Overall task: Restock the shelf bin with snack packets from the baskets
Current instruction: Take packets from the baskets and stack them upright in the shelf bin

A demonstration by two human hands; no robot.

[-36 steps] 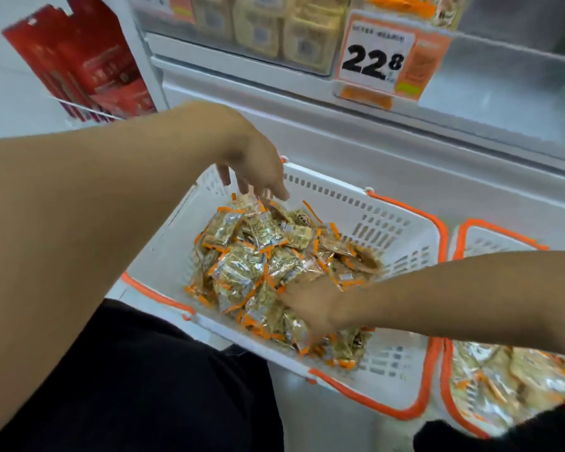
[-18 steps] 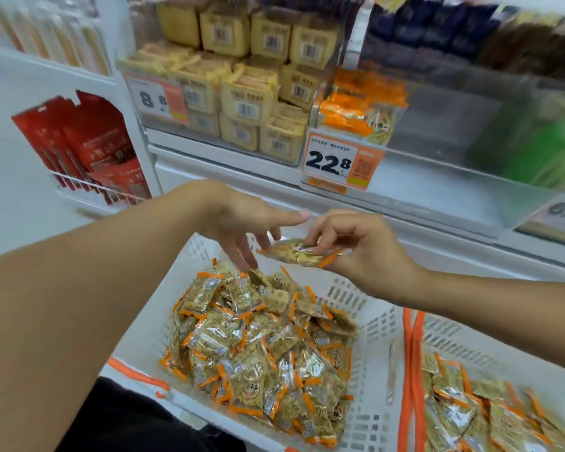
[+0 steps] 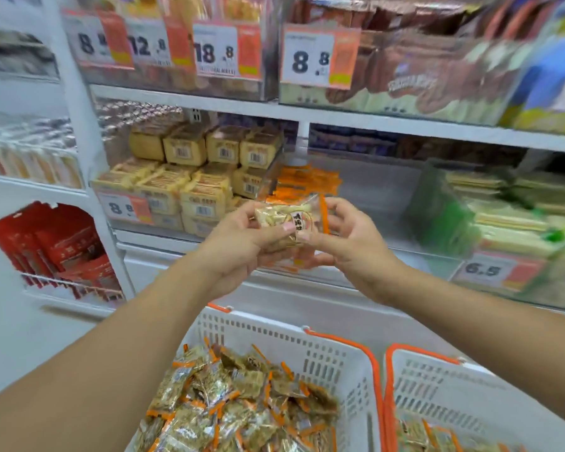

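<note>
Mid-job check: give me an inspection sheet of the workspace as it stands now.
Surface: white shelf unit with clear-fronted bins; floor not seen.
Job's things: one packet held up in front of the orange-packet bin; left basket heaped with packets; right basket partly in view, packets inside.
Clutter: nothing seen loose outside the baskets and bins.
Grippers: left hand and right hand both pinch the packet.
Cables: nothing seen.
Surroundings: yellow boxes left of the bin, green packs to its right, red packs far left, price tags above; edges of the view blurred.
</note>
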